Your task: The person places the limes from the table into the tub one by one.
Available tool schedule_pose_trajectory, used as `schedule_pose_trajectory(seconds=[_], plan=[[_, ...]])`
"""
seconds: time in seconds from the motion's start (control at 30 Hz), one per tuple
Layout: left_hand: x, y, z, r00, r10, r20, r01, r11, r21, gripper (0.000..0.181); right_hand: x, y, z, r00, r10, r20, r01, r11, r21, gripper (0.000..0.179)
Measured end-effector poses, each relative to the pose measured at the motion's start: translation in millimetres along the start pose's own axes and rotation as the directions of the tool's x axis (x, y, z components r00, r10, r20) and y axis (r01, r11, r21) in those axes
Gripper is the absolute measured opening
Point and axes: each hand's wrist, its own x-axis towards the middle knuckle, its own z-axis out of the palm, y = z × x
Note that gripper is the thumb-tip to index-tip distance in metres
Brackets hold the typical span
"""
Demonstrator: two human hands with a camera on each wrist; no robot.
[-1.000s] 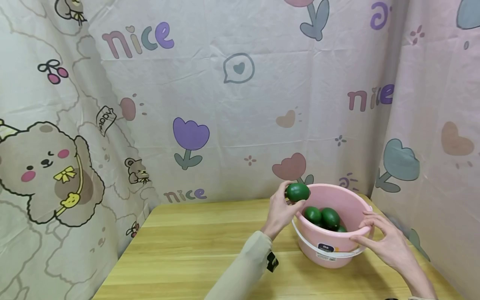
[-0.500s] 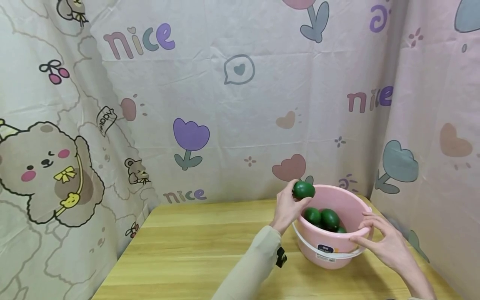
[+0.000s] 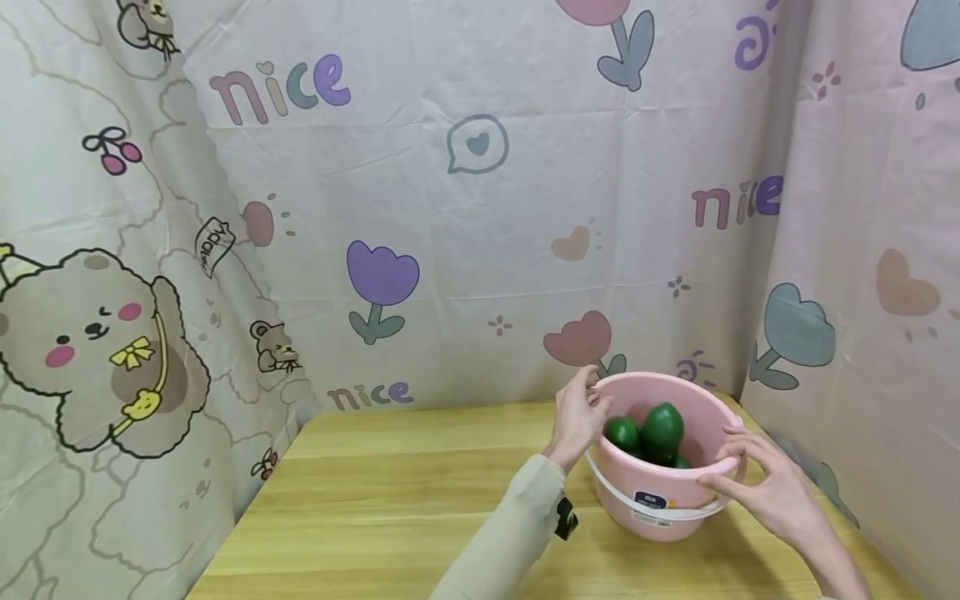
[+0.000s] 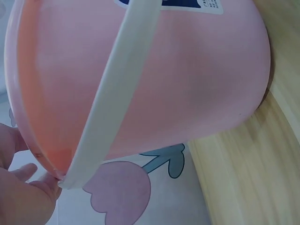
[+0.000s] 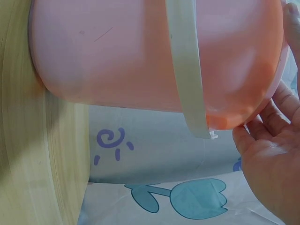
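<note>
A pink bucket (image 3: 651,477) with a white handle stands on the wooden table at the right in the head view. Several dark green avocados lie inside it, one avocado (image 3: 663,428) tilted upright beside another avocado (image 3: 622,434). My left hand (image 3: 577,421) is at the bucket's left rim, fingers loosely bent and no avocado in them; in the left wrist view its fingers (image 4: 28,171) are right by the rim and handle joint. My right hand (image 3: 772,479) grips the right rim between thumb and fingers. The bucket's bottom is hidden by the avocados and front wall.
The wooden table (image 3: 390,492) extends to the left of the bucket. A printed curtain (image 3: 480,217) hangs behind it and along both sides, close to the bucket on the right.
The left hand has moved slightly right and let go of its avocado, which now lies in the bucket with the others. The right hand keeps its grip on the rim.
</note>
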Motion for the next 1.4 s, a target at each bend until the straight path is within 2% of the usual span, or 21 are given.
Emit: schedule_pose_trajectory(seconds=[0.13, 0.3, 0.5, 0.83, 0.93, 1.13, 1.23, 1.4], plan=[[-0.9, -1.9, -0.4, 1.000, 0.003, -0.001, -0.003, 0.997, -0.074, 0.042, 0.7, 1, 0, 1.000, -0.023, -0.012, 0.023, 1.000, -0.004, 0.030], [-2.5, -3.5, -1.9, 1.000, 0.020, -0.016, -0.022, 0.995, -0.095, 0.040, 0.8, 3, -1, 1.000, -0.026, -0.017, 0.026, 1.000, -0.017, 0.031], [-3.8, -6.4, -7.0, 0.998, 0.061, -0.025, -0.062, 0.997, -0.053, 0.035, 0.7, 4, -2, 1.000, -0.018, -0.015, 0.018, 1.000, -0.012, 0.030], [-13.4, -22.1, -25.0, 0.994, 0.099, 0.042, -0.100, 0.994, 0.034, 0.040, 1.6, 3, -6, 1.000, -0.016, 0.012, 0.016, 1.000, -0.019, 0.029], [-17.8, -25.8, -33.3, 0.991, 0.122, 0.059, -0.126, 0.991, 0.053, 0.039, 2.1, 3, -7, 1.000, -0.010, 0.014, 0.010, 1.000, -0.029, 0.026], [-24.5, -35.3, -53.5, 0.984, 0.160, 0.074, -0.168, 0.978, 0.123, 0.040, 6.2, 0, -5, 0.998, 0.050, 0.030, -0.048, 0.997, -0.055, 0.011], [-27.8, -42.0, -61.7, 0.982, 0.167, 0.091, -0.181, 0.968, 0.173, 0.042, 8.2, -3, -4, 0.999, 0.044, 0.008, -0.043, 0.996, -0.077, 0.007], [-29.3, -52.2, -78.4, 0.977, 0.182, 0.114, -0.206, 0.945, 0.255, 0.045, 11.2, -11, 3, 0.996, -0.034, -0.086, 0.025, 0.995, -0.101, 0.009]])
